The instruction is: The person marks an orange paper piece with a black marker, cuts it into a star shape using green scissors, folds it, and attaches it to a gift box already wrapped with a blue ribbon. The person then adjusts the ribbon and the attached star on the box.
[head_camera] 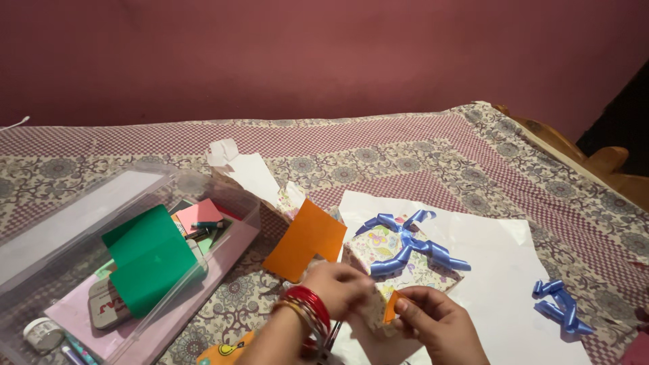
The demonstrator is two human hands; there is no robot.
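Observation:
A small box wrapped in floral paper (399,260) with a curled blue ribbon (409,240) on top sits on a white sheet (500,270). My left hand (338,287), with red bangles at the wrist, presses against the box's near side. My right hand (433,318) pinches a small orange paper piece (390,307) against the box's front. A larger orange paper cutout (304,247) lies just left of the box.
A clear plastic bin (81,270) at the left holds a green folded sheet (152,260), pink paper, pens and a tin. A loose blue ribbon (560,307) lies at the right. Crumpled wrapping scraps (250,172) lie behind. The patterned bedspread ends at a wooden frame (595,159).

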